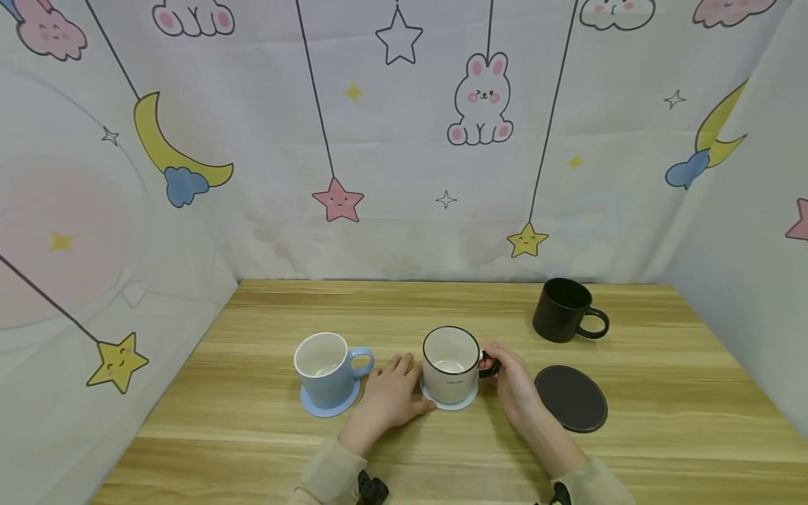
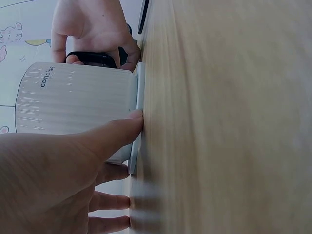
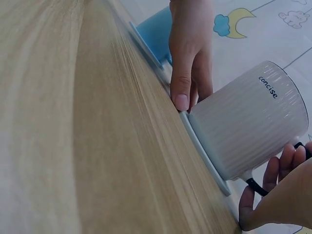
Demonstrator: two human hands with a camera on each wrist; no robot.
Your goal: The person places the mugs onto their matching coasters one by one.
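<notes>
A white mug with a black rim and the word "concise" stands upright on a pale blue round coaster. On its black handle, my right hand has its fingers curled and holds it. To the mug's left, my left hand rests with spread fingers on the table; its thumb touches the coaster's edge. In the right wrist view that thumb lies against the rim of the coaster, beside the mug's base. Part of the left fingers is hidden behind the mug in the left wrist view.
A blue mug sits on a blue coaster left of my left hand. Beyond my right hand stands a black mug, with a black round coaster nearer me. Printed cloth encloses the wooden table at back and sides.
</notes>
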